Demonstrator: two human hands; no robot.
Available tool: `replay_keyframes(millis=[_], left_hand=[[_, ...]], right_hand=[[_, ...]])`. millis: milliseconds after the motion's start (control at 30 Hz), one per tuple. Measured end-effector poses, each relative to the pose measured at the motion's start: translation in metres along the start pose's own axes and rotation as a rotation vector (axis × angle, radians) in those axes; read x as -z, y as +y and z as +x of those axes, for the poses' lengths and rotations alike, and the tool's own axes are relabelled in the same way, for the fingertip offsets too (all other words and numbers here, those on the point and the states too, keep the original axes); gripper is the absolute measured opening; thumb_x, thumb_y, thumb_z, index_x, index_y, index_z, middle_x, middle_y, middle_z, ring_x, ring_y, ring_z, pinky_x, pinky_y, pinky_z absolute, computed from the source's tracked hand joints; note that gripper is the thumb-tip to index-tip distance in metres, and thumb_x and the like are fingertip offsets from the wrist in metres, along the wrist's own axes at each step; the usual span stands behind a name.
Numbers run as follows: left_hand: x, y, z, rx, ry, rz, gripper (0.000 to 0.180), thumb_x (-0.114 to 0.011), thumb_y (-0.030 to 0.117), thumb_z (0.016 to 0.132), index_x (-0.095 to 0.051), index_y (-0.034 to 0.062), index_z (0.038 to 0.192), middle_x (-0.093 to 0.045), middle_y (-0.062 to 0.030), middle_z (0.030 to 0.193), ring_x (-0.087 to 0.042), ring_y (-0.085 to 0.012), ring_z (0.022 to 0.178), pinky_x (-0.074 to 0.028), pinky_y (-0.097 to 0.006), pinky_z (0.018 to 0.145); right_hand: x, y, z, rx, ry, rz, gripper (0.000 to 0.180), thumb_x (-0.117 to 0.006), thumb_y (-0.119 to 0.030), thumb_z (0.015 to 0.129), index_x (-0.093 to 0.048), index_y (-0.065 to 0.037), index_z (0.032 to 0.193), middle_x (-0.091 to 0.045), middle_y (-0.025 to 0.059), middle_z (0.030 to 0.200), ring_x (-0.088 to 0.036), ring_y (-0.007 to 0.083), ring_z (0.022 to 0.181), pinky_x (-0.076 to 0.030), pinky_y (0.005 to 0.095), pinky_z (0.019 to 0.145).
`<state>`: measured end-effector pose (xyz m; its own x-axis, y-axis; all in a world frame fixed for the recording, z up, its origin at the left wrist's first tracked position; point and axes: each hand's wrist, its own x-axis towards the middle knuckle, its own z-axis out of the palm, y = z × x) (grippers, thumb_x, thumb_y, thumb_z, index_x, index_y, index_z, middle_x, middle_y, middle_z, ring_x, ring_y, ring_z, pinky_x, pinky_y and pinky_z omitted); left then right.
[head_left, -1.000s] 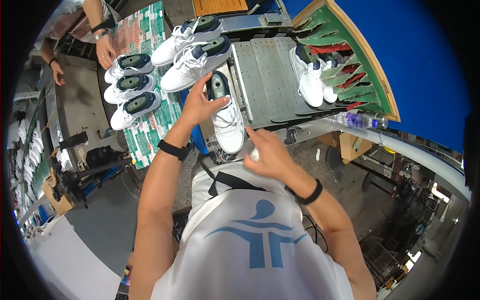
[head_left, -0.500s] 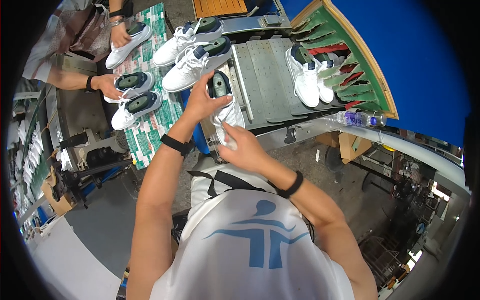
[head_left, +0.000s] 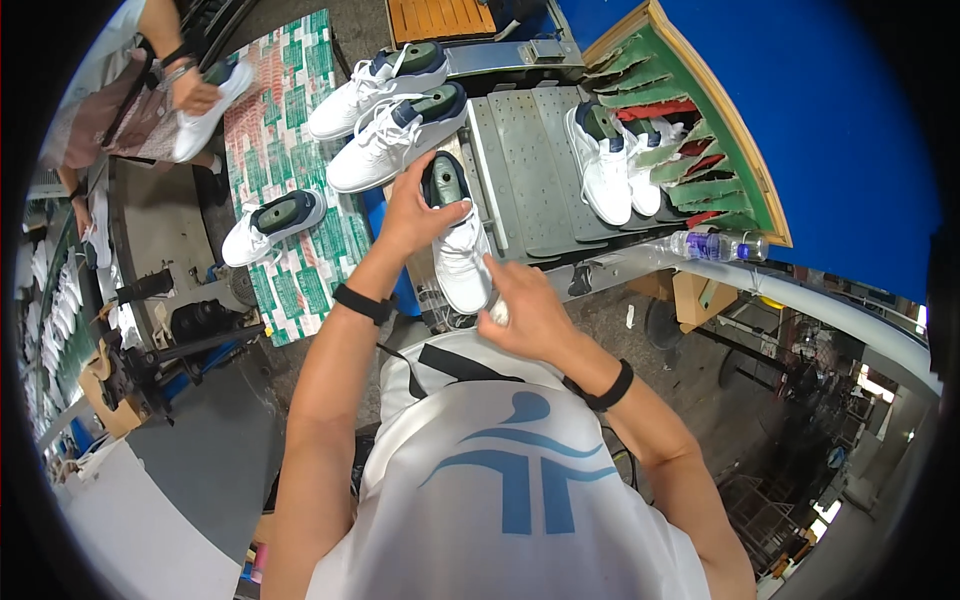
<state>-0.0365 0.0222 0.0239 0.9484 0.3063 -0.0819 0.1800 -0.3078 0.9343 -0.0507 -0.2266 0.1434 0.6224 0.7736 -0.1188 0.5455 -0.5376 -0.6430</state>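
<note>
A white sneaker (head_left: 462, 268) with a navy collar and a green shoe tree inside stands toe toward me at the conveyor's near-left edge. My left hand (head_left: 422, 215) is closed around its collar and heel, thumb over the tongue. Beside the toe, on the right, my right hand (head_left: 530, 312) is closed with a small white piece (head_left: 498, 312) between its fingers; its kind is hard to make out. The index fingertip touches or nearly touches the shoe's side. Just beyond my left hand rest two similar sneakers, a nearer one (head_left: 375, 145) and a farther one (head_left: 360, 98).
On the grey conveyor (head_left: 530, 150), two sneakers (head_left: 605, 180) stand beside a tunnel mouth with ragged green flaps (head_left: 705, 165). A plastic bottle (head_left: 715, 244) lies on the right rail. Left, a patterned table (head_left: 290, 90) bears one sneaker (head_left: 270, 225); a co-worker's hand (head_left: 195, 92) holds another.
My right hand has moved off the sneaker's toe to its right side, uncovering the front. The co-worker has lifted sneakers off the patterned table and moved away to the left.
</note>
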Motion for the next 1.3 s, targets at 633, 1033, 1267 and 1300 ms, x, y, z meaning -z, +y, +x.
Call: replay_keyframes(millis=[633, 1033, 1267, 1300], left_hand=[[0.189, -0.044, -0.101, 0.334, -0.07, 0.22, 0.088, -0.094, 0.015, 0.072, -0.06, 0.0012, 0.152, -0.074, -0.0176, 0.136, -0.071, -0.0306, 0.124, -0.054, -0.038, 0.108], [-0.087, 0.023, 0.0, 0.112, -0.171, 0.144, 0.078, -0.088, 0.023, 0.085, -0.054, -0.0035, 0.151, -0.061, -0.0285, 0.148, -0.055, -0.0466, 0.142, -0.044, -0.049, 0.121], [-0.326, 0.064, 0.135, 0.359, 0.116, -0.062, 0.14, -0.101, 0.042, 0.071, -0.016, -0.0139, 0.166, -0.043, -0.0375, 0.16, -0.044, -0.0483, 0.152, -0.037, -0.046, 0.128], [-0.338, 0.072, 0.142, 0.407, 0.149, 0.083, 0.141, -0.102, 0.039, 0.069, -0.014, -0.0135, 0.166, -0.045, -0.0362, 0.159, -0.045, -0.0484, 0.15, -0.038, -0.044, 0.127]], right_hand=[[-0.069, 0.056, -0.022, -0.474, 0.07, 0.353, 0.065, -0.076, -0.022, 0.093, -0.06, 0.009, 0.147, -0.077, 0.017, 0.114, -0.074, 0.0324, 0.106, -0.056, 0.0393, 0.099], [-0.049, 0.114, -0.076, -0.491, 0.135, 0.369, 0.065, -0.08, -0.024, 0.091, -0.061, 0.003, 0.147, -0.075, 0.0194, 0.111, -0.073, 0.0379, 0.108, -0.057, 0.0447, 0.097], [0.009, 0.144, -0.12, -0.741, 0.165, 0.412, 0.072, -0.078, -0.026, 0.091, -0.054, 0.008, 0.15, -0.07, 0.0262, 0.119, -0.069, 0.0416, 0.112, -0.055, 0.0468, 0.097], [0.01, 0.151, -0.127, -0.752, 0.172, 0.42, 0.072, -0.078, -0.026, 0.091, -0.054, 0.008, 0.15, -0.07, 0.0262, 0.119, -0.069, 0.0416, 0.112, -0.055, 0.0468, 0.097]])
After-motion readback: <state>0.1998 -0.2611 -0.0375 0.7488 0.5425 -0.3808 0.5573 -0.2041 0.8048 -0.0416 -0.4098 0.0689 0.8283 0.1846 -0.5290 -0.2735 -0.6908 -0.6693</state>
